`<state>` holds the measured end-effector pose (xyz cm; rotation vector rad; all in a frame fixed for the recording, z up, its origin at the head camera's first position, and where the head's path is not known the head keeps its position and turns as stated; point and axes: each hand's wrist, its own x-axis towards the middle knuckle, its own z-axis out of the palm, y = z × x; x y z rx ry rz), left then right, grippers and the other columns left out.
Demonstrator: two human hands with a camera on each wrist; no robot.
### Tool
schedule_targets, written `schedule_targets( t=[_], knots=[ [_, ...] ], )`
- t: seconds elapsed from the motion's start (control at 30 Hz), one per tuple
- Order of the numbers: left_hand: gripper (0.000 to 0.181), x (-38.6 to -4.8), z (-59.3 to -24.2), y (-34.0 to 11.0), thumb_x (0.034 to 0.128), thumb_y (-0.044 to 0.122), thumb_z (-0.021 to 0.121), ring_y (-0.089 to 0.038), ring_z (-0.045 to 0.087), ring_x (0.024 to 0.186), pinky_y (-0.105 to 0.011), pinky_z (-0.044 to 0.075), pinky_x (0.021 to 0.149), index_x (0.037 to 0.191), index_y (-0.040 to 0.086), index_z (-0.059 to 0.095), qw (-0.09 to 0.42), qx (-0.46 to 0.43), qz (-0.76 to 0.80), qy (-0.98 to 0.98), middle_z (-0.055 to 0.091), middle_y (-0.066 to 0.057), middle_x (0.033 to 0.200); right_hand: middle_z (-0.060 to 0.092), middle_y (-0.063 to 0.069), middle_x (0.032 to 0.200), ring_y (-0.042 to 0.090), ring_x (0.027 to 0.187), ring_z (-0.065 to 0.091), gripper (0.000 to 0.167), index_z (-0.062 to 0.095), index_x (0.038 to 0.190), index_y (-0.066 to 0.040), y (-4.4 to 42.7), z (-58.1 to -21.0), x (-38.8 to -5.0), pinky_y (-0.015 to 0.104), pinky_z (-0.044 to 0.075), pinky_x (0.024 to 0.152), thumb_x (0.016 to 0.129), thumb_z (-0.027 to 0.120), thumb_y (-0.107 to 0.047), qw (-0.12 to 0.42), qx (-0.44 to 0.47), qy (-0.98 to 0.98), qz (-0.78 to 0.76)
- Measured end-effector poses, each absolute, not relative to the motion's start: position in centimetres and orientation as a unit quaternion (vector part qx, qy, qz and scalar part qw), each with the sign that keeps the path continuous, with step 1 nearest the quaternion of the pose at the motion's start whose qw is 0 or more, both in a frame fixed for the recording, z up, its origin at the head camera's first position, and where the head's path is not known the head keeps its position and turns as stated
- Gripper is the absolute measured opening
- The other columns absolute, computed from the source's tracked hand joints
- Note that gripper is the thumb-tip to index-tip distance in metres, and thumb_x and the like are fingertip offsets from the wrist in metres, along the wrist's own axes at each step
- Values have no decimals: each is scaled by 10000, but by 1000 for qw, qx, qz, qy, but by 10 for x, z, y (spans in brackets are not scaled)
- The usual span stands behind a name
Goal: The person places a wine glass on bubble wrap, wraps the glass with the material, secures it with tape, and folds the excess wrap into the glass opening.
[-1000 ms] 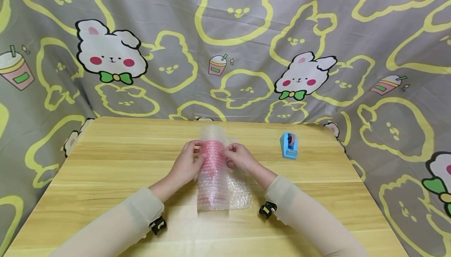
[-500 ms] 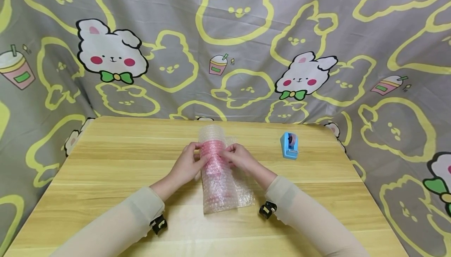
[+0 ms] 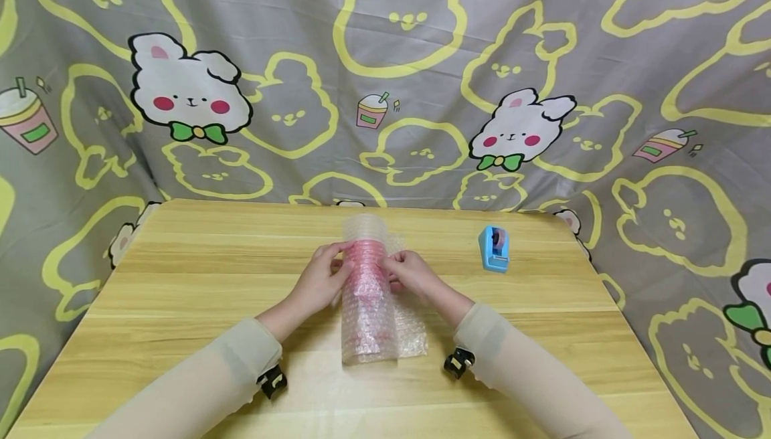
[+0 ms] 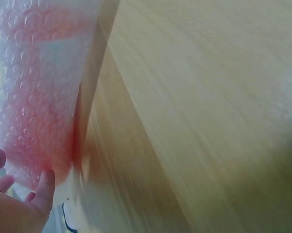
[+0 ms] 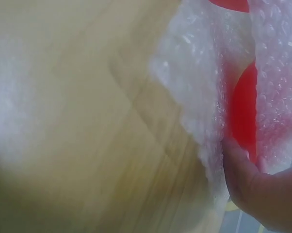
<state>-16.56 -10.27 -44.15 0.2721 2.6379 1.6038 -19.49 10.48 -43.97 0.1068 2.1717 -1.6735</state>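
Observation:
A roll of clear bubble wrap (image 3: 369, 322) lies lengthwise on the table, wound around a red object (image 5: 245, 111) whose kind I cannot tell. The red shows pinkish through the bubbles and bare in the gap at the right side. On the roll's left side my left hand (image 3: 320, 275) holds the wrap, fingers at the far part and thumb nearer me. My right hand (image 3: 412, 270) pinches the wrap edge on the right, its thumb beside the red surface in the right wrist view. A loose flap of wrap (image 3: 412, 338) lies flat to the right, under the roll.
A blue tape dispenser (image 3: 495, 251) with a roll of tape stands at the back right of the wooden table (image 3: 199, 278). Behind the table hangs a grey curtain (image 3: 289, 17) with cartoon prints. Black wrist cameras sit at both cuffs.
The roll's near end swung right and partly back left, and the roll now lies slightly right of its place a second ago. Both hands stay on it; the right thumb shifted slightly.

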Motion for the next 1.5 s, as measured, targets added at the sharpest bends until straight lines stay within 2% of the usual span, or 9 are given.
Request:
schedule_targets(
  t=[0.2,0.37,0.47,0.6,0.8,1.03,1.17,1.37,1.5],
  knots=[
    [434,-166,-439,-101,1000,164,602,-372,606,1193,-404,560,921,1409,59,501,34,83,535,840,452,-204,1427,589,109,954,178,806,622,238,546,1018,39,104,-437,-191,339,605,779,933,621,-171,206,54,754,-621],
    [381,-168,-439,-98,997,167,609,-364,608,1199,-407,564,913,1340,29,515,35,78,540,837,476,-185,1419,594,106,930,189,807,614,270,544,1040,54,105,-436,-191,374,605,803,905,611,-169,212,63,746,-629],
    [324,-168,-440,-98,1018,147,564,-363,607,1198,-422,554,932,1314,19,531,28,83,535,841,489,-178,1409,587,100,903,190,795,604,266,542,1036,51,106,-436,-191,381,603,805,902,601,-171,218,62,743,-629],
    [296,-167,-441,-98,1028,84,517,-369,601,1194,-442,539,956,1314,16,544,12,98,526,845,489,-178,1406,583,96,871,186,772,588,227,549,1012,43,107,-435,-192,370,602,792,912,589,-158,230,60,738,-631],
    [357,-168,-440,-97,1013,95,566,-362,574,1217,-438,527,979,1362,34,522,21,101,517,849,451,-210,1408,609,104,858,185,769,605,234,579,1025,70,110,-435,-194,359,602,790,914,549,-134,246,57,731,-634],
    [440,-168,-440,-94,1005,147,593,-363,577,1211,-420,555,931,1382,-23,444,38,72,531,844,440,-248,1378,595,73,828,156,748,596,138,586,914,7,111,-437,-195,284,589,716,890,513,-107,252,53,718,-647],
    [443,-167,-440,-92,1016,157,586,-397,575,1217,-401,572,897,1379,-39,422,43,79,538,838,428,-278,1372,585,63,826,151,746,593,154,602,898,12,111,-438,-195,256,567,688,894,504,-107,255,48,717,-647],
    [387,-164,-439,-90,1030,149,538,-394,574,1220,-437,554,932,1372,-15,461,35,77,526,846,436,-275,1386,586,65,829,157,760,598,137,601,912,2,111,-437,-194,270,565,699,899,491,-78,254,47,708,-657],
    [387,-162,-438,-89,1020,116,497,-372,577,1209,-465,530,966,1393,12,479,32,73,514,854,434,-256,1410,559,41,769,147,716,568,98,560,812,-55,112,-437,-195,263,543,657,876,487,-57,258,38,701,-664]
  ],
)
